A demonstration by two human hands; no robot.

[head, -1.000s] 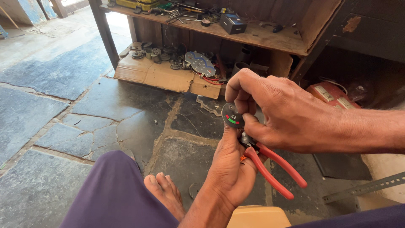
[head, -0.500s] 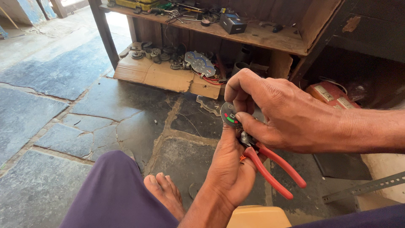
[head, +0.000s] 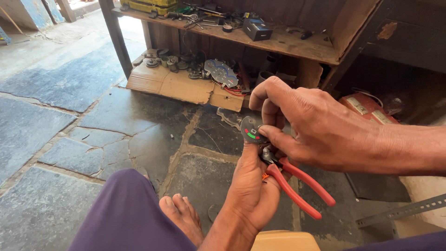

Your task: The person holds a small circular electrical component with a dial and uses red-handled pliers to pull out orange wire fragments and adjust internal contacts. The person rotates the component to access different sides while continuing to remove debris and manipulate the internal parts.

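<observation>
My left hand (head: 251,190) rises from below, palm turned away, and holds a small black gauge dial (head: 251,129) with red and green marks at its fingertips. Red-handled pliers (head: 297,186) hang from the same spot, handles pointing down and to the right. My right hand (head: 316,125) comes in from the right, with thumb and fingers pinching the dial's edge just above the pliers' jaws. The jaws are mostly hidden between the two hands.
My purple-clad knee (head: 125,214) and bare foot (head: 183,216) rest on the stone floor (head: 69,139). A wooden shelf (head: 278,42) with tools stands behind, with cardboard (head: 176,86) holding gauge parts under it. A slotted metal strip (head: 399,211) lies at the right.
My hands have tilted the dial slightly to the left; its coloured marks now face more toward me. The pliers have barely shifted.
</observation>
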